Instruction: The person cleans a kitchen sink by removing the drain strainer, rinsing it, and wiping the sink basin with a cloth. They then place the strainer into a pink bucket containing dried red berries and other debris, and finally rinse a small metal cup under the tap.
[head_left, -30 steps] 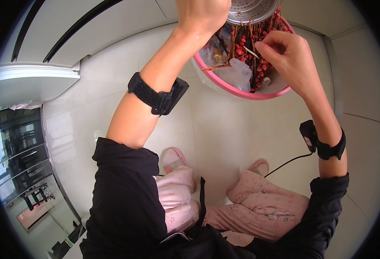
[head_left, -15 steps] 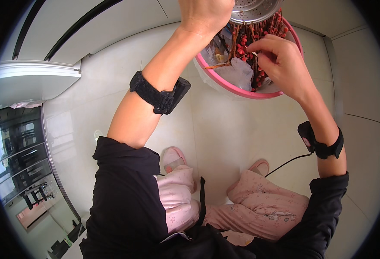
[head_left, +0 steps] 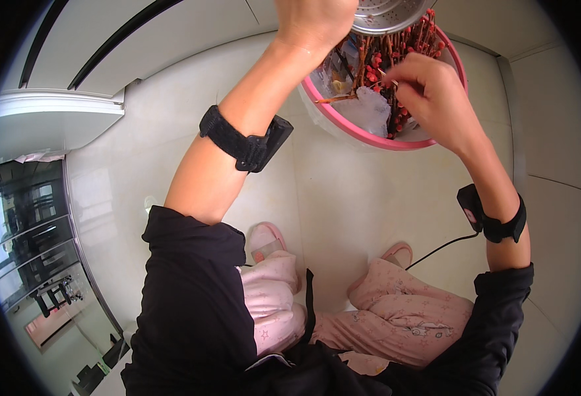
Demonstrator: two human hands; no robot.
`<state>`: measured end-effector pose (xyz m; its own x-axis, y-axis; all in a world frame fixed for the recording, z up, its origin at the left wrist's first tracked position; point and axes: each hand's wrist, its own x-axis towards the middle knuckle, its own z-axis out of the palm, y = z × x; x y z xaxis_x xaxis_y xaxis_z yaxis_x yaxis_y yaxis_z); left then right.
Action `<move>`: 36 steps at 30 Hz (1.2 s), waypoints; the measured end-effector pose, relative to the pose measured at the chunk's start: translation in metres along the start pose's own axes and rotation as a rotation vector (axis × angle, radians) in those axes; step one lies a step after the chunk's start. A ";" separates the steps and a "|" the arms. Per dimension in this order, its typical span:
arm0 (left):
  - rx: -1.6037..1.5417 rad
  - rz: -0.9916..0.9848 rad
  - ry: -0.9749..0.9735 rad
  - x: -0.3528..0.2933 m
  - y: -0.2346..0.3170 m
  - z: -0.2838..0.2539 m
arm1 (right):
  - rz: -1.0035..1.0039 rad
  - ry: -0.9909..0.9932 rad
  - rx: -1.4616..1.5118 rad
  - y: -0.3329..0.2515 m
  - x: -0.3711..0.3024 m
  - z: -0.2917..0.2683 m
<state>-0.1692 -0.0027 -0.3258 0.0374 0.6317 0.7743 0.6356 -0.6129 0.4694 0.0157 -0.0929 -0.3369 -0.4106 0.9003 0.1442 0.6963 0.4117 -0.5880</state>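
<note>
At the top edge, my left hand (head_left: 317, 23) is at the rim of a perforated metal strainer (head_left: 389, 14) and appears to grip it; its fingers are cut off by the picture edge. The strainer is above a pink-rimmed bin (head_left: 343, 127), tilted so its inside partly shows. Over the bin's right part, my right hand (head_left: 432, 96) is closed in a pinch, with a small pale sliver at the fingertips, too small to name. Below the hands, the bin holds brown twigs with red buds (head_left: 375, 69) and crumpled clear plastic (head_left: 369, 112).
The bin stands on a pale tiled floor (head_left: 290, 198), with a clear liner showing outside its rim. White cabinet fronts (head_left: 191, 49) with dark handle strips run along the upper left. More pale panels (head_left: 554, 112) are at the right. My slippered feet (head_left: 266, 241) are below the bin.
The strainer has shifted up slightly. My right hand stays pinched over the bin, its fingers a little more curled. The left hand has barely moved.
</note>
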 end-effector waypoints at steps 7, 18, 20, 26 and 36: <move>0.037 -0.019 -0.011 0.003 -0.004 -0.002 | 0.012 0.123 0.163 0.000 -0.002 -0.002; 0.047 -0.018 -0.056 0.000 0.000 -0.003 | 0.018 0.095 -0.030 -0.008 -0.001 -0.002; 0.051 0.020 -0.024 -0.001 0.002 -0.001 | -0.009 0.139 -0.054 -0.009 0.001 -0.006; -0.022 0.070 -0.051 -0.005 0.013 0.006 | 0.094 0.177 -0.116 -0.006 0.019 -0.007; -0.006 0.188 0.043 -0.008 0.014 0.012 | 0.071 0.136 0.002 -0.006 0.019 -0.001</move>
<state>-0.1511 -0.0108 -0.3310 0.1216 0.4849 0.8661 0.6162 -0.7209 0.3171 0.0044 -0.0781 -0.3298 -0.2763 0.9381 0.2087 0.7196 0.3459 -0.6021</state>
